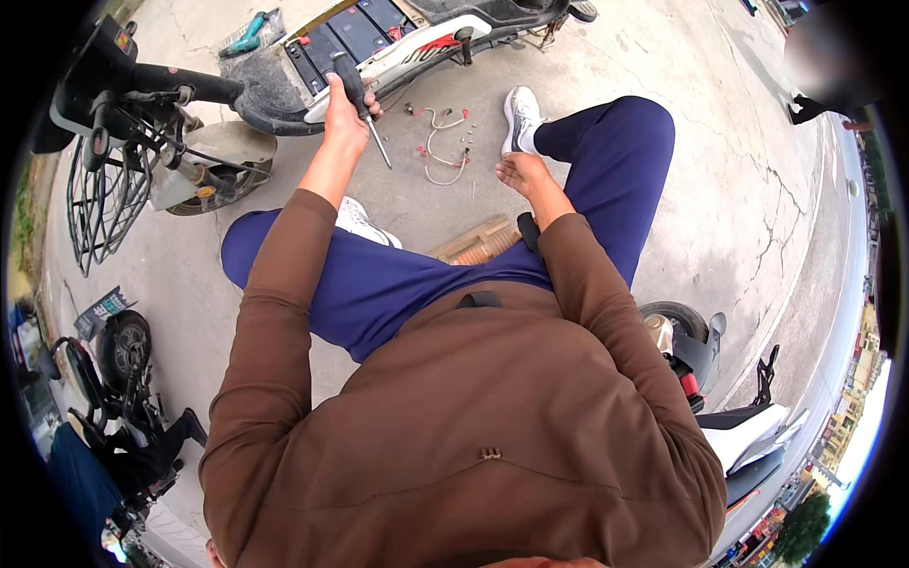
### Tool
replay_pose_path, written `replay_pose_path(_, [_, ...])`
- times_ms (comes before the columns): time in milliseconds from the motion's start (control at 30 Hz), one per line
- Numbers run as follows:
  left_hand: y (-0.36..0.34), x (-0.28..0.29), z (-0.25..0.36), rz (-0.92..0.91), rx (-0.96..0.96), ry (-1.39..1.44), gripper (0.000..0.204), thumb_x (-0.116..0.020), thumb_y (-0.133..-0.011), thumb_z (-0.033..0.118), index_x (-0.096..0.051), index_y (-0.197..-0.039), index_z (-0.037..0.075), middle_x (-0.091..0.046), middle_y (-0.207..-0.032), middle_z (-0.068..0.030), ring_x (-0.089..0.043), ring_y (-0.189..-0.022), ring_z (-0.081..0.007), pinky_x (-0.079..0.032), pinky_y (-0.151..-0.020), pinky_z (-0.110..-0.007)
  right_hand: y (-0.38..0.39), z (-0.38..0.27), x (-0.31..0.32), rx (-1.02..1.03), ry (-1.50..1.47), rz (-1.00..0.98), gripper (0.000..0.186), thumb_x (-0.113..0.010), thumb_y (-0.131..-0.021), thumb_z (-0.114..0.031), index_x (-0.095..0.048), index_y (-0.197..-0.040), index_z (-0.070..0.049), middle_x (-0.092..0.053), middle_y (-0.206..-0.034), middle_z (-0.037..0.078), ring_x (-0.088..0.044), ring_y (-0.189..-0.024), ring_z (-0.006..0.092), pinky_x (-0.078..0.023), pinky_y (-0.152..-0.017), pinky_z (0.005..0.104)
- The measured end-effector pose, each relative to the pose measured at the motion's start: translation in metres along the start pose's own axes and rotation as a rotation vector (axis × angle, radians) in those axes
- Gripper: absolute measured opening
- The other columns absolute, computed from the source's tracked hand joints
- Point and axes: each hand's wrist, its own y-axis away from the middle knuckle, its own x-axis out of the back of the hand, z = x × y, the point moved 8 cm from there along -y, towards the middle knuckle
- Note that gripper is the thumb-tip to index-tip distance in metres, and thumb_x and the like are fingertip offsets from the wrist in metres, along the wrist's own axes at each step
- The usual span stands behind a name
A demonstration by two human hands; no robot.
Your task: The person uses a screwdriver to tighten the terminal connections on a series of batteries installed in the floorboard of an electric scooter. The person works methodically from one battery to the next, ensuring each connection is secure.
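Observation:
My left hand [343, 118] is closed around the black handle of a screwdriver [351, 83]. Its metal shaft slants down over the ground, in front of the electric scooter's white side panel [379, 71]. In the scooter's opened floor lie several dark batteries [352, 36] with red caps on some terminals. My right hand [524, 174] is by my white shoe [520, 115], fingers curled together; whether something small is in them cannot be made out. Between my hands, pale cables [432, 147] with red ends lie on the concrete among several small metal parts.
A teal power drill [248, 36] lies on a plastic bag beside the scooter. The scooter's front wheel [222, 161] and black basket [104, 204] stand at the left. A slatted wooden seat [481, 242] shows between my legs. Other two-wheelers [123, 346] and people are around the edges.

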Motion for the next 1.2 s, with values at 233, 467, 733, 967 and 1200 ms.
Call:
replay_pose_path(233, [-0.004,0.02,-0.012,0.092,0.062,0.056,0.067,-0.026,-0.09,0.063,-0.054,-0.098,0.002,-0.046,-0.058,-0.0034,-0.044,-0.053,-0.018,-0.041,-0.056,-0.034,0.0,0.007,-0.029,-0.014,0.204,-0.06,0.018,-0.052,-0.085,-0.007,-0.05,-0.1,0.004,-0.052,-0.092,0.012,-0.057,-0.08,0.0237,-0.052,-0.07,0.0345])
replay_pose_path(467, [-0.014,0.01,-0.02,0.083,0.09,0.045,0.062,-0.029,-0.092,0.058,-0.053,-0.101,0.001,-0.049,-0.061,-0.0051,-0.046,-0.055,-0.0183,-0.043,-0.058,-0.034,-0.012,0.02,-0.034,-0.005,0.342,-0.083,0.023,-0.053,-0.084,-0.009,-0.053,-0.102,0.004,-0.055,-0.09,0.012,-0.06,-0.075,0.0243,-0.053,-0.064,0.0349])
replay_pose_path(733, [-0.018,0.002,-0.02,0.061,0.074,0.001,0.062,-0.026,-0.094,0.054,-0.05,-0.109,-0.001,-0.048,-0.066,-0.0052,-0.047,-0.061,-0.0181,-0.044,-0.062,-0.033,-0.017,0.026,-0.036,0.008,0.366,-0.037,0.026,-0.052,-0.085,-0.01,-0.052,-0.107,0.004,-0.057,-0.093,0.014,-0.061,-0.075,0.0237,-0.054,-0.06,0.0325])
replay_pose_path(967, [-0.028,-0.005,-0.019,0.055,0.037,-0.065,0.06,-0.032,-0.092,0.057,-0.055,-0.101,0.002,-0.051,-0.062,-0.0033,-0.049,-0.057,-0.0161,-0.046,-0.059,-0.033,-0.021,0.017,-0.026,0.103,0.379,0.06,0.031,-0.046,-0.081,-0.005,-0.048,-0.109,0.006,-0.056,-0.093,0.017,-0.063,-0.074,0.0266,-0.055,-0.057,0.033])
replay_pose_path(1200, [-0.033,-0.015,-0.026,0.016,0.075,-0.085,0.061,-0.03,-0.093,0.056,-0.054,-0.104,0.001,-0.049,-0.062,-0.0027,-0.048,-0.058,-0.0156,-0.045,-0.06,-0.032,-0.023,0.021,-0.025,0.03,0.384,0.012,0.035,-0.049,-0.085,-0.007,-0.045,-0.117,0.005,-0.052,-0.104,0.015,-0.062,-0.079,0.0259,-0.054,-0.064,0.0335])
